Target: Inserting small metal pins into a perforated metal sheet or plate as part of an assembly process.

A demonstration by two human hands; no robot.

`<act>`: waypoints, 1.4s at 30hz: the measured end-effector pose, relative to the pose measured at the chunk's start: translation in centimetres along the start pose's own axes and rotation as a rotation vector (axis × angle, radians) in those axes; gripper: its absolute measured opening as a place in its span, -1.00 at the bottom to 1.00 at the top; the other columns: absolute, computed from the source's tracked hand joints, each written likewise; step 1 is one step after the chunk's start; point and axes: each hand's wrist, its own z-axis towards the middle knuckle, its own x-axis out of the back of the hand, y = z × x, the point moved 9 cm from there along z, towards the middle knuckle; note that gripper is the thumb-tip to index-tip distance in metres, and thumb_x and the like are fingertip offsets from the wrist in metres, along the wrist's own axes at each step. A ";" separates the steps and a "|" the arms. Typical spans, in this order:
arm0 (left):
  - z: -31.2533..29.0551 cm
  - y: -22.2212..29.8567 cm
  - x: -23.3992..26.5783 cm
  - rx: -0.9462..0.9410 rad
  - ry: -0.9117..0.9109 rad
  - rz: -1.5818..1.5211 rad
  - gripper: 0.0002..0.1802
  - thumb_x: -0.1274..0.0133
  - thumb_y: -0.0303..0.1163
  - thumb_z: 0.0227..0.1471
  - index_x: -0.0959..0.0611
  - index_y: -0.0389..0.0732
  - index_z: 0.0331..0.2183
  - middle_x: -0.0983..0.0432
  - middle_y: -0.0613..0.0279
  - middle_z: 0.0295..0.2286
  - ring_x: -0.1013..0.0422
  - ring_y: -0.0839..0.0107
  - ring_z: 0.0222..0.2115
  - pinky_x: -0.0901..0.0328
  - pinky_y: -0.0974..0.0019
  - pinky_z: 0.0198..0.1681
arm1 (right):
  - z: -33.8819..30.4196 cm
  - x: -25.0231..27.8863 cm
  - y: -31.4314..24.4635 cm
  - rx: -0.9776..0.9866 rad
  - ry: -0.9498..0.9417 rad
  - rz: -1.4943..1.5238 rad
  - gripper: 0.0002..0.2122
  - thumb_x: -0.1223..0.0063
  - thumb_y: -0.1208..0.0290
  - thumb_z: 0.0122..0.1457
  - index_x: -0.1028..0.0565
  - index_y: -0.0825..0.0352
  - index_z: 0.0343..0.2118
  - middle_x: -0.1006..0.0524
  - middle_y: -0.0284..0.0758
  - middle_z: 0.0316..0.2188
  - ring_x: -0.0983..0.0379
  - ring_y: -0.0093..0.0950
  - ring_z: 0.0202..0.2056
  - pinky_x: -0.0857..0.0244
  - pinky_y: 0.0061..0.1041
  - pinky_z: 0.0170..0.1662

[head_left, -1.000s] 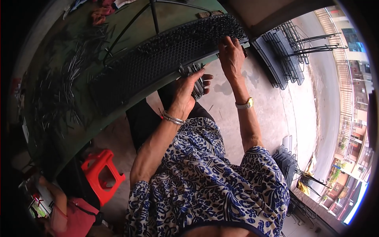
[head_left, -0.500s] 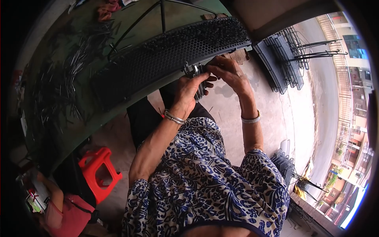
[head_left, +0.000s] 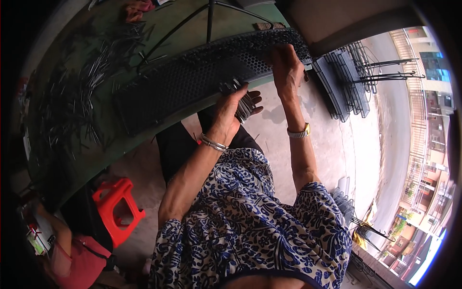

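Note:
In my left hand (head_left: 227, 111) is a bundle of thin dark sticks (head_left: 245, 107), lying across the palm with the thumb over it and the fingers curled beneath. My right hand (head_left: 288, 74) is at the right part of a long black perforated panel (head_left: 163, 94), fingertips pinched together against its surface. Whatever those fingertips hold is too small and hidden to make out. Small dark pieces (head_left: 231, 49) fill the holes along the panel's far side and right end, while bare holes show across its nearer part.
Loose dark sticks (head_left: 91, 82) lie scattered over the green table (head_left: 113, 161). A black metal frame (head_left: 210, 24) stands behind the panel. Black wire racks (head_left: 344, 82) are on the floor at right. A red stool (head_left: 120, 212) and a person in a pink top (head_left: 86, 262) are lower left.
My right hand has moved from beside the bundle up and to the right, onto the panel. My left hand keeps the bundle at nearly the same spot.

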 end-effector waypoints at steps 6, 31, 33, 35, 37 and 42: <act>-0.1 -0.3 -0.1 0.024 0.017 0.012 -0.81 -0.07 -0.36 0.08 -0.58 -0.23 -0.26 -0.56 0.08 -0.39 -0.50 0.33 -0.41 -0.49 0.05 -0.25 | 0.8 -1.9 0.7 0.200 0.045 -0.120 -0.92 -0.03 0.49 0.16 -0.49 0.36 -0.32 -0.55 -0.36 -0.58 -0.45 -0.66 -0.53 -0.32 -0.62 -0.45; -1.0 1.6 0.3 -0.084 0.047 0.132 -0.83 -0.14 -0.32 -0.01 -0.57 -0.17 -0.36 -0.58 0.17 -0.52 -0.40 0.53 -0.61 -0.24 0.47 -0.63 | 1.0 -3.1 -0.2 0.235 -0.087 -0.227 -0.97 -0.03 0.55 0.10 -0.44 0.37 -0.42 -0.47 -0.20 -0.55 -0.44 -0.30 -0.53 -0.28 -0.45 -0.46; -1.2 1.7 0.2 -0.077 0.050 0.168 -0.81 -0.11 -0.35 0.03 -0.60 -0.20 -0.28 -0.57 0.20 -0.49 -0.40 0.56 -0.55 -0.26 0.50 -0.56 | 1.1 -3.2 -0.6 0.283 -0.084 -0.258 -0.95 -0.06 0.52 0.10 -0.46 0.36 -0.40 -0.49 -0.24 -0.54 -0.44 -0.40 -0.54 -0.28 -0.51 -0.45; -1.3 2.0 0.2 -0.086 0.040 0.167 -0.81 -0.11 -0.35 0.03 -0.60 -0.20 -0.28 -0.58 0.20 -0.48 -0.41 0.55 -0.54 -0.26 0.50 -0.57 | 1.1 -3.5 -1.7 0.366 -0.059 -0.376 -0.95 -0.07 0.53 0.07 -0.46 0.36 -0.40 -0.46 -0.22 -0.51 -0.42 -0.31 -0.50 -0.28 -0.46 -0.42; -1.4 2.0 -0.1 -0.093 0.027 0.167 -0.81 -0.11 -0.36 0.02 -0.60 -0.20 -0.28 -0.58 0.20 -0.47 -0.42 0.55 -0.54 -0.26 0.50 -0.57 | 1.5 -4.3 -1.1 0.357 -0.120 -0.366 -0.95 -0.07 0.53 0.07 -0.46 0.36 -0.41 -0.46 -0.22 -0.51 -0.42 -0.30 -0.49 -0.29 -0.44 -0.42; -1.5 2.1 0.0 -0.113 0.053 0.172 -0.82 -0.11 -0.38 0.02 -0.61 -0.22 -0.29 -0.58 0.20 -0.48 -0.45 0.53 -0.54 -0.27 0.51 -0.58 | 1.3 -4.2 -1.4 0.395 -0.097 -0.325 -0.96 -0.05 0.53 0.08 -0.48 0.33 -0.40 -0.47 -0.22 -0.50 -0.44 -0.29 -0.49 -0.31 -0.42 -0.41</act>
